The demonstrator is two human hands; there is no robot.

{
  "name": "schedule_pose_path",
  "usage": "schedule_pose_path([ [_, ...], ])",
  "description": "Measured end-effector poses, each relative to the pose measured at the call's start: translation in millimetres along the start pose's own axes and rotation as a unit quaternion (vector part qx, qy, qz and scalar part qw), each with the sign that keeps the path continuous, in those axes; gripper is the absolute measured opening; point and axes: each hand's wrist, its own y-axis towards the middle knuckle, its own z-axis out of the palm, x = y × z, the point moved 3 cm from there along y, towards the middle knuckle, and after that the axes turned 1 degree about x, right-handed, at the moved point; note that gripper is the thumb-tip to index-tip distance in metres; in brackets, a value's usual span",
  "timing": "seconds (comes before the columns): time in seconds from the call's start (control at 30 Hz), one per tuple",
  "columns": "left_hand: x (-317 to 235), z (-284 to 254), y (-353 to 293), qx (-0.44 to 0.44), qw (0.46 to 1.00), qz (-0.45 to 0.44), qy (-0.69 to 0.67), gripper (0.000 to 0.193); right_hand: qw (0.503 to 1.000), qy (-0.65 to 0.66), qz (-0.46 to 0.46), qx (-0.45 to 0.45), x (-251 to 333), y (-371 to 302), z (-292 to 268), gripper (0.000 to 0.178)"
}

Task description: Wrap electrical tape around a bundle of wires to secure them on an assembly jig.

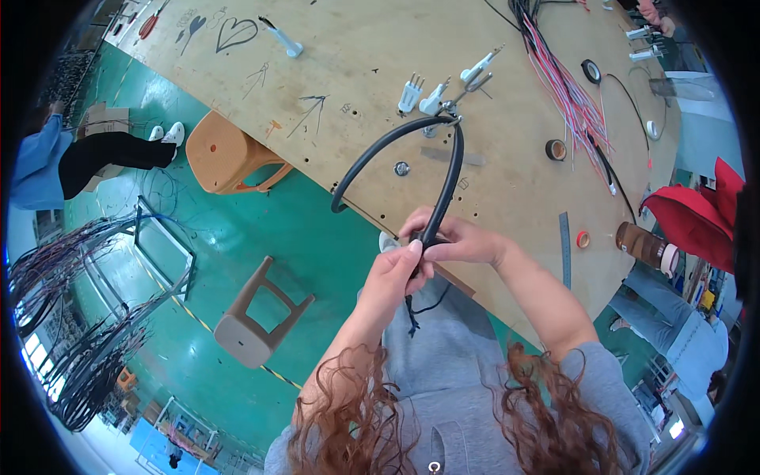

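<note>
Both of my hands grip a thick black cable [453, 170] close to the table's front edge. My left hand [393, 275] pinches it from below, and my right hand [467, 237] closes round it just above, thumbs nearly meeting. From there the cable runs up to a metal clamp on a white stand [435, 101], then bends back in an arc that hangs over the edge at the left. A short loose black end [412, 321] dangles under my left hand. My fingers hide the part of the cable between them.
On the wooden table [317, 71] lie a bundle of pink and black wires [558, 83], black tape rolls [556, 150], a steel ruler [564, 249] and a brown bottle [645, 245]. Stools [249, 332] stand on the green floor. Other people are at the left and right.
</note>
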Motion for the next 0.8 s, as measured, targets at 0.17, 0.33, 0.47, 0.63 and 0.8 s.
schedule_pose_path([
  [0.17, -5.6, -7.3, 1.8, -0.069, 0.952, 0.133, 0.269, 0.026, 0.996, 0.013, 0.027, -0.089, -0.9, -40.0, 3.6, 0.045],
  [0.33, 0.8, -3.8, 2.4, -0.124, 0.743, 0.278, 0.596, 0.012, 0.990, 0.028, 0.058, -0.122, 30.5, -44.4, 29.2, 0.059],
  [0.47, 0.0, -3.0, -2.6, -0.146, 0.744, 0.298, 0.579, 0.011, 0.952, 0.170, 0.142, -0.210, 7.9, -26.5, 26.1, 0.035],
  [0.63, -0.3, -9.0, 1.8, -0.174, 0.834, 0.237, 0.467, 0.018, 0.933, -0.004, -0.022, -0.359, -6.4, 9.5, 25.9, 0.041],
  [0.8, -7.9, -1.9, -1.8, -0.074, 0.965, 0.108, 0.229, 0.025, 0.983, 0.168, -0.062, -0.044, -4.7, 30.0, 9.9, 0.052],
])
